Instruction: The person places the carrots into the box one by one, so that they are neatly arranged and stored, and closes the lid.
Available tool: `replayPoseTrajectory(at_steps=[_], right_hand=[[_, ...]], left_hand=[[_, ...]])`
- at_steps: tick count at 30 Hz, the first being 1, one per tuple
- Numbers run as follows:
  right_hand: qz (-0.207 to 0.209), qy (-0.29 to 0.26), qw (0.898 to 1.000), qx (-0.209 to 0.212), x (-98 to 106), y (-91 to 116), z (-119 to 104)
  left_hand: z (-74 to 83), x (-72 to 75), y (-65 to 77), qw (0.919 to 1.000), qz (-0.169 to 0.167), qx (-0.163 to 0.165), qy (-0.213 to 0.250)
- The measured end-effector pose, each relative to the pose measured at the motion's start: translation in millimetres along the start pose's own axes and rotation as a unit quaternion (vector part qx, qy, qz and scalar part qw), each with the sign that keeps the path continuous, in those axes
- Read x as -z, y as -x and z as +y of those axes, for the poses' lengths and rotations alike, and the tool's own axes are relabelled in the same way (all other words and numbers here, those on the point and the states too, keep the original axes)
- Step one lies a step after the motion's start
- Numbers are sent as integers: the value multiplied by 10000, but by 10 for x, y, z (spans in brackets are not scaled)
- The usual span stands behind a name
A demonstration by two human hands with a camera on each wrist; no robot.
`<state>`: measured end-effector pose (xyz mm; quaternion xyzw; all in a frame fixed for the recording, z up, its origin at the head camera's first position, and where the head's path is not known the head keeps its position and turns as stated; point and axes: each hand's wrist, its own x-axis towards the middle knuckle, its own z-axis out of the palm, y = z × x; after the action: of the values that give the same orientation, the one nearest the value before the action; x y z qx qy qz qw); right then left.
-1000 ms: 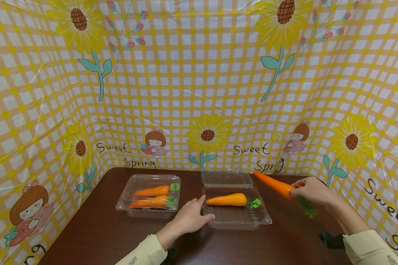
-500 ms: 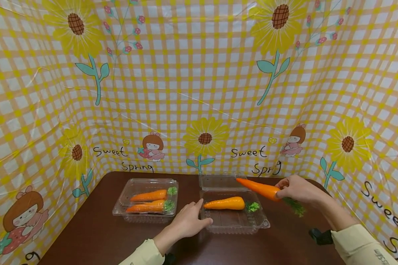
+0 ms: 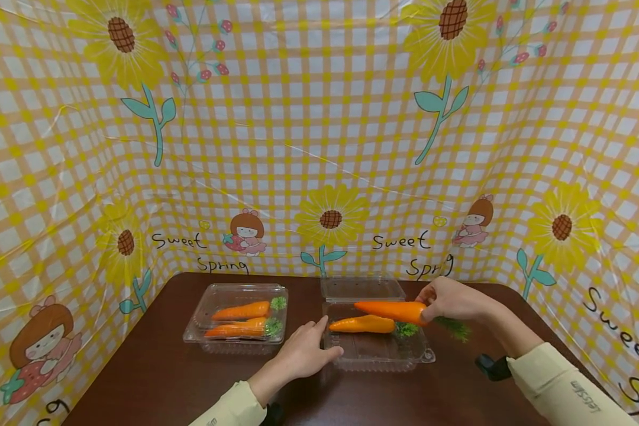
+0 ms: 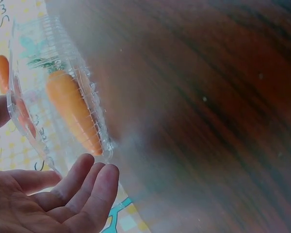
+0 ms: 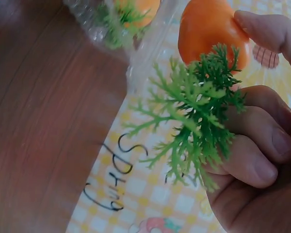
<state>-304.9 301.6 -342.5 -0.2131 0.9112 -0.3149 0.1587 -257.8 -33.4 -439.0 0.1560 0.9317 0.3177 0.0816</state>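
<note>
My right hand [image 3: 455,302] pinches an orange carrot [image 3: 389,310] near its thick end and holds it over the right clear plastic box [image 3: 373,362]. Its green leafy top [image 5: 189,111] hangs beside the curled fingers in the right wrist view. Inside that box lies another carrot [image 3: 364,324], tip to the left, its leaves partly covered by the held one. The box's lid [image 3: 363,289] is folded back. My left hand [image 3: 306,350] rests against the box's left side, fingers relaxed, thumb at the front rim; the left wrist view shows the fingers [image 4: 89,187] beside the wall.
To the left stands a second clear plastic box [image 3: 199,331], lid down, with two carrots [image 3: 241,310] inside. Both boxes are on a dark brown table [image 3: 154,367]. A checked cloth with printed flowers [image 3: 330,148] rises behind and at both sides.
My right hand has brought the carrot leftward from beyond the right box to above it, turning it nearly level. The left hand stays at the box's side.
</note>
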Motion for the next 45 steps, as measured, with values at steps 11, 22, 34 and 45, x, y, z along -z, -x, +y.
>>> replayPoseTrajectory(at_steps=[11, 22, 34, 45], right_hand=[[-352, 289, 9989, -57, -199, -239, -228], [-520, 867, 9948, -152, -423, -413, -274], [-567, 1506, 9869, 74, -636, -484, -127], [-325, 1963, 9798, -224, -775, -467, -136]], left_hand=[[0, 0, -12, 10000, 14, -16, 12], [-5, 11, -14, 9999, -30, 17, 113], [-3, -19, -21, 9999, -25, 65, 146], [-8, -8, -23, 10000, 69, -50, 39]])
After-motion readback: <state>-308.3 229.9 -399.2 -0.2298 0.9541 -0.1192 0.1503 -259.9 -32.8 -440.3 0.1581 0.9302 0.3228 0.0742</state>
